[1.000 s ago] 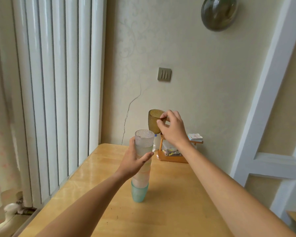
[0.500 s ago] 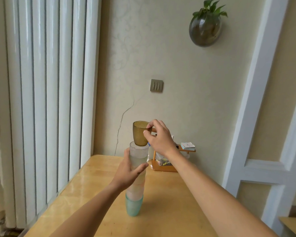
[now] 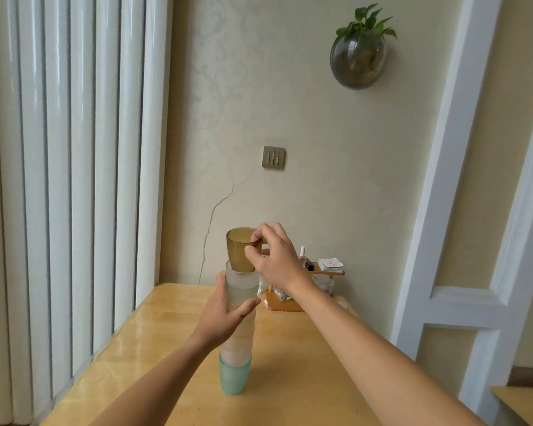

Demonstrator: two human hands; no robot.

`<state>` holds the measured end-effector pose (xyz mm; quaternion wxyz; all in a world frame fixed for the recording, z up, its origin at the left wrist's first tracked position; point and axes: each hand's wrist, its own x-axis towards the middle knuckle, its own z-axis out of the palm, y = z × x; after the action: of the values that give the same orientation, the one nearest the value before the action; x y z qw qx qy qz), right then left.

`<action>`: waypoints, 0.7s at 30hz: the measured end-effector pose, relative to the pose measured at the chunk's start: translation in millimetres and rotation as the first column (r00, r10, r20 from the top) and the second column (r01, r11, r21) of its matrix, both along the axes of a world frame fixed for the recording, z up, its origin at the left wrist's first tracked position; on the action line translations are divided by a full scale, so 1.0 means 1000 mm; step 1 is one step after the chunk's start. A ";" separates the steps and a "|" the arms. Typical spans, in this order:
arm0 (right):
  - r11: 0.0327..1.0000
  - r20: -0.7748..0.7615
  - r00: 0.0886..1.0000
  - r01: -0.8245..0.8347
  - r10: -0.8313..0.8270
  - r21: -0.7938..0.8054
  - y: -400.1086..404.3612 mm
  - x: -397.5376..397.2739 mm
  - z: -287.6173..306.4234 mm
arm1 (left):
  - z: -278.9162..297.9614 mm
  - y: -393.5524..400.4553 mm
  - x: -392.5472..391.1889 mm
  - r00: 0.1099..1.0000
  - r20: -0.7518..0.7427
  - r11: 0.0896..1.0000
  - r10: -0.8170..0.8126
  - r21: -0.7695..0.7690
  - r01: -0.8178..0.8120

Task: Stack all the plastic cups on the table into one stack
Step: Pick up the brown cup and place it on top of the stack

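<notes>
Right hand (image 3: pixel 277 259) has lowered the pinched amber cup (image 3: pixel 240 249) into the left-gripped stack (image 3: pixel 239 327)

Single head-worn view, facing forward and slightly down, near the table (image 3: pixel 290 348), wall behind

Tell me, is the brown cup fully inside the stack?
No. The brown cup is only partly inside the frosted top cup; most stands above its rim.

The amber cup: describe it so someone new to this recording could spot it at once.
Start at the wooden table and follow the tall cup stack upward, past the left hand gripping it. The amber cup sits in the frosted clear cup on top, pinched at its rim by the right hand. It alone is brownish; the others are teal, pink or clear.
</notes>
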<state>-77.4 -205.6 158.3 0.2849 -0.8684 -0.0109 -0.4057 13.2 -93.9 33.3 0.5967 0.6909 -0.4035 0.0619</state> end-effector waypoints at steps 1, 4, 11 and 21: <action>1.000 -0.009 1.000 -0.004 0.004 -0.006 0.000 0.001 -0.002 | 0.000 0.000 0.000 1.000 0.001 1.000 -0.004 -0.001 0.004; 0.999 -0.062 0.998 0.008 -0.010 -0.038 -0.001 0.004 -0.013 | -0.002 -0.001 0.002 1.000 -0.008 1.000 -0.013 -0.002 0.013; 0.998 -0.077 0.996 0.046 -0.050 -0.047 -0.006 0.009 -0.024 | -0.001 -0.001 0.000 1.000 -0.015 1.000 0.002 0.013 -0.002; 0.996 -0.024 0.999 0.034 -0.032 0.085 0.000 0.015 -0.048 | -0.008 0.000 0.003 0.999 -0.031 0.999 -0.007 0.049 0.008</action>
<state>-62.4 -205.8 110.2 0.3151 -0.8600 0.0242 -0.4007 16.6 -93.4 25.5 0.5858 0.7048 -0.3983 0.0389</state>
